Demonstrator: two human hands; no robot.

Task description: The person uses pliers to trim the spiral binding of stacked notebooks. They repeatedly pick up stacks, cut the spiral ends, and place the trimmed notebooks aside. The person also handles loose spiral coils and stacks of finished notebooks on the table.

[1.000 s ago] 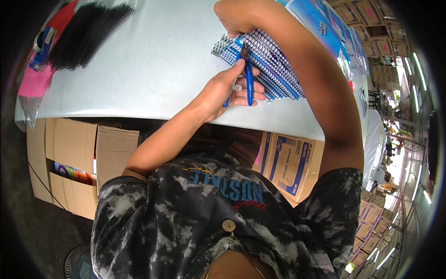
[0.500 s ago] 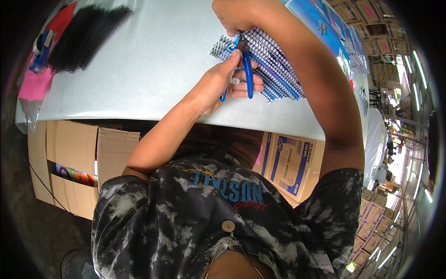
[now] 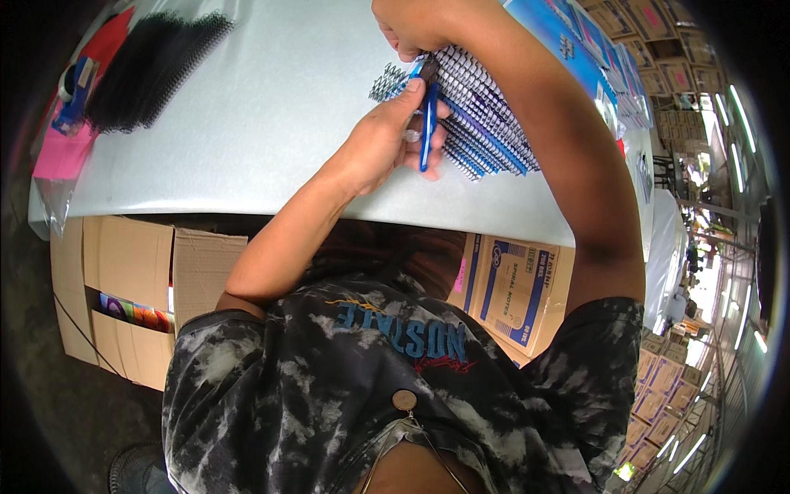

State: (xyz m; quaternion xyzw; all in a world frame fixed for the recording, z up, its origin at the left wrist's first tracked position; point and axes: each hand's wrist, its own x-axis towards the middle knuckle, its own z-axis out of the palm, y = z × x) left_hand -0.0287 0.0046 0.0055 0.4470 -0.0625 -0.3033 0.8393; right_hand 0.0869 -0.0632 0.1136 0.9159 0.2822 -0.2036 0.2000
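Grip of L hand: wrapped round blue-handled pliers, thumb up by the pivot, handles looking close tog. Jaws point away from body, at the coils, just beside R hand. That one's curled, fingertips down; can't tell what, if anything, it pinches. To work well, I'd say: tip square on the wire, short firm squeeze, R fingertips clear of jaws, stack kept steady. Spiral-bound stack lies on table, under & to R of pliers, partly beneath R forearm, rows running diag. Further out: blue covers beyond R forearm; black coils far L, well apart.
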